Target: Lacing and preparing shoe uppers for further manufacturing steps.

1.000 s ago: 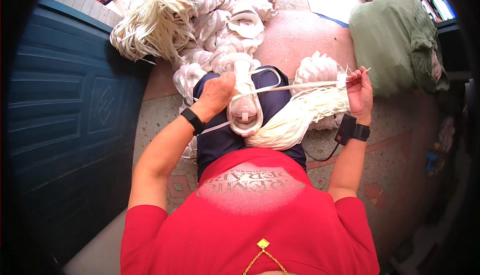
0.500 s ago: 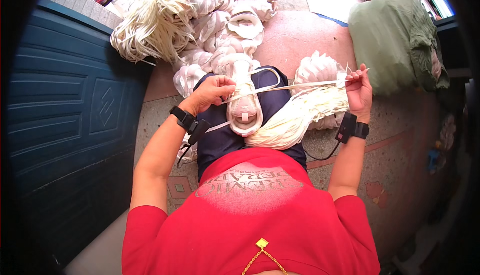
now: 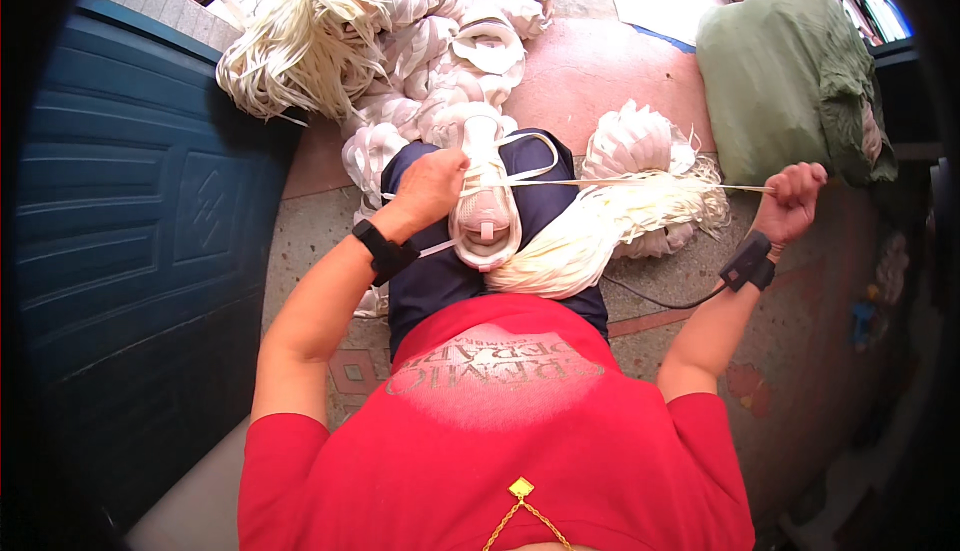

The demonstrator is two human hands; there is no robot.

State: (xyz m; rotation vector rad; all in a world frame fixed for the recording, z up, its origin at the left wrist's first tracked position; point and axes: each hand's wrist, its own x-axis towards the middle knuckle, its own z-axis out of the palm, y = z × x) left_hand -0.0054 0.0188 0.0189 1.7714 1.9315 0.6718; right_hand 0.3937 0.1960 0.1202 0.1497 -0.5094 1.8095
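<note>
I sit on the floor with a pale wrapped bundle of white strips [image 3: 486, 213] lying on my lap. My left hand [image 3: 430, 187] grips the bundle's left side. My right hand [image 3: 792, 201] is out to the right, shut on a thin white strip [image 3: 640, 184] that runs taut from the bundle across to it. A loose hank of cream strips [image 3: 600, 236] lies across my right thigh, under the taut strip. Both wrists carry black bands.
A heap of finished white bundles [image 3: 440, 71] and a fan of loose cream strips [image 3: 290, 51] lie ahead. A blue panelled door [image 3: 130, 211] stands at left. A green cloth sack [image 3: 790, 81] sits at right. A black cable [image 3: 660, 299] trails on the floor.
My right hand has pulled the strip farther out to the right, stretching it longer. My left hand has shifted slightly on the bundle.
</note>
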